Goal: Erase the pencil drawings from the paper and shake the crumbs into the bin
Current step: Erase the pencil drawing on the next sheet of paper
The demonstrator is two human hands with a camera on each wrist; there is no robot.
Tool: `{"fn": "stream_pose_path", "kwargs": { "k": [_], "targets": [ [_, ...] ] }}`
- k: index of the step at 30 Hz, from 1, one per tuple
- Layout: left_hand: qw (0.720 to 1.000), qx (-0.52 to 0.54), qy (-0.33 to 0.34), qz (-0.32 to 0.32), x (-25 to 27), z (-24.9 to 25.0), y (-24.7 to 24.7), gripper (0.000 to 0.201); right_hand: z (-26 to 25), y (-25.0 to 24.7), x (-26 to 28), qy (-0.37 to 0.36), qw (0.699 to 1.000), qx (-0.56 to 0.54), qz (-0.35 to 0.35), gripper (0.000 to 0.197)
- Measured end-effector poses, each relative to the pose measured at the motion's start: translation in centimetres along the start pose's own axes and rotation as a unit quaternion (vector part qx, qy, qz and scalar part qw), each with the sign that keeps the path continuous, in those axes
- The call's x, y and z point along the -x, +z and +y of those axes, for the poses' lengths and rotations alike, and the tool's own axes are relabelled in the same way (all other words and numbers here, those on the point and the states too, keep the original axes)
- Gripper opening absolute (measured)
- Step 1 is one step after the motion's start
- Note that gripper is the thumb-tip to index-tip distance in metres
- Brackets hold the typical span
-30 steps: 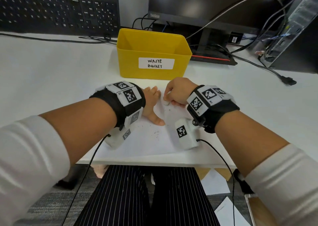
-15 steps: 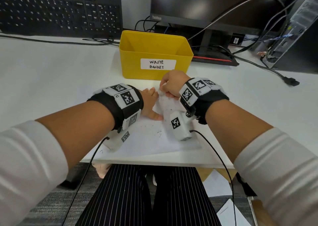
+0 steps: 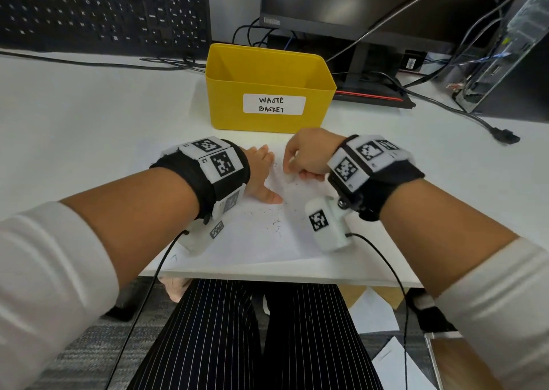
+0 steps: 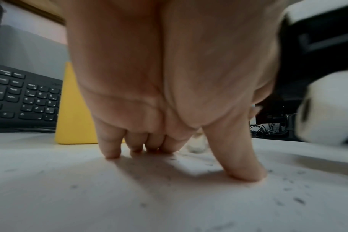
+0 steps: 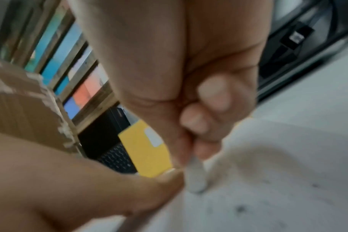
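Eraser nearer the body than before.

Head view looks down; wrist views sit low, sharing the yellow bin.

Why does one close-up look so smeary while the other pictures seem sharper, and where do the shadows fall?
Right wrist view: motion blur smears the right hand and the eraser it pinches. Left wrist view: sharper, with the left hand casting a soft shadow on the paper. Head view: evenly lit, edges bowed by the wide lens, faint glare on the dark monitor.
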State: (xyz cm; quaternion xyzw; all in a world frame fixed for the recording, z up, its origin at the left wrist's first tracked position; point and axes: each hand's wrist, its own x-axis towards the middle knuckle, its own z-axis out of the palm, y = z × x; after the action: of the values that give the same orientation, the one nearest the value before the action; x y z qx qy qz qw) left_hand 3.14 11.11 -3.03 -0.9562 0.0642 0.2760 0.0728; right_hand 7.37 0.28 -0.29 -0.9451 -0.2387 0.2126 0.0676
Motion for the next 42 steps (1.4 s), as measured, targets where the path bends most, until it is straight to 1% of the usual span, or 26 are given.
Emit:
{"fn": "stream_pose_path", "kwargs": {
  "k": [2,5,7,10,11,12,16,18,20,22,24,26,27,30,32,34,37,40,42],
  "targets": [
    [1.000,0.002,0.003,0.002,0.0,0.0,0.0,0.093,-0.4,-0.1,-0.7,0.002,0.999,-0.004,0.032,0.023],
    [1.000,0.004,0.001,0.001,0.0,-0.1,-0.1,0.092,0.1,0.7,-0.1,-0.014,0.999,-0.017,0.039,0.020],
    [1.000,0.000,-0.002,-0.007,0.0,-0.1,-0.1,0.094,0.7,1.2,1.0,-0.020,0.999,-0.029,0.020,0.015],
    [1.000,-0.004,-0.005,-0.009,0.0,0.0,-0.1,0.095,0.8,1.0,1.7,-0.015,0.999,-0.007,-0.050,0.009],
    [1.000,-0.003,-0.005,-0.007,0.1,0.1,-0.1,0.095,0.7,0.7,1.6,-0.013,0.998,-0.007,-0.064,0.008],
    [1.000,-0.003,-0.004,-0.008,0.1,0.1,-0.1,0.094,0.5,0.4,1.1,-0.011,0.998,-0.014,-0.063,0.010],
    [1.000,0.002,0.002,-0.012,-0.1,0.0,-0.1,0.095,0.1,-0.3,-1.8,0.007,0.998,-0.055,0.036,0.018],
    [1.000,0.007,0.002,-0.008,0.0,-0.1,0.0,0.095,-0.1,-0.2,-2.8,0.011,0.997,-0.060,0.054,0.022],
    [1.000,0.016,0.000,-0.003,-0.1,-0.2,0.1,0.096,0.0,0.1,-3.0,0.007,0.997,-0.053,0.061,0.021],
    [1.000,0.017,0.001,0.006,-0.1,-0.2,0.2,0.096,0.5,0.5,-2.5,-0.002,0.998,-0.053,0.047,0.012],
    [1.000,0.014,0.002,0.006,-0.2,-0.2,0.1,0.096,0.9,0.5,-1.9,-0.009,0.998,-0.055,-0.004,0.004],
    [1.000,0.014,0.000,-0.004,-0.1,-0.2,0.0,0.097,1.0,0.2,-1.6,-0.007,0.997,-0.064,-0.045,0.002],
    [1.000,0.012,-0.001,-0.006,0.0,-0.2,0.0,0.098,0.9,0.0,-1.8,-0.004,0.996,-0.076,-0.045,0.002],
    [1.000,-0.003,-0.008,-0.008,0.3,-0.1,-0.3,0.096,0.4,-0.4,-3.3,0.011,0.994,-0.105,0.003,0.008],
    [1.000,-0.005,-0.013,-0.013,0.5,-0.1,-0.4,0.097,0.0,-0.4,-4.3,0.012,0.996,-0.084,0.041,0.017],
    [1.000,-0.001,-0.016,-0.019,0.4,-0.1,-0.5,0.099,-0.1,-0.3,-4.8,0.010,0.995,-0.073,0.061,0.021],
    [1.000,-0.004,-0.017,-0.025,0.3,-0.1,-0.5,0.099,0.0,0.0,-4.0,-0.005,0.996,-0.036,0.079,0.017],
    [1.000,0.002,-0.011,-0.023,0.3,0.0,-0.5,0.098,0.2,0.4,-2.8,-0.042,0.997,0.011,0.066,0.025],
    [1.000,0.002,-0.010,-0.019,0.1,-0.1,-0.5,0.099,0.4,0.8,-2.2,-0.052,0.995,0.039,0.070,0.027]
  ]
}}
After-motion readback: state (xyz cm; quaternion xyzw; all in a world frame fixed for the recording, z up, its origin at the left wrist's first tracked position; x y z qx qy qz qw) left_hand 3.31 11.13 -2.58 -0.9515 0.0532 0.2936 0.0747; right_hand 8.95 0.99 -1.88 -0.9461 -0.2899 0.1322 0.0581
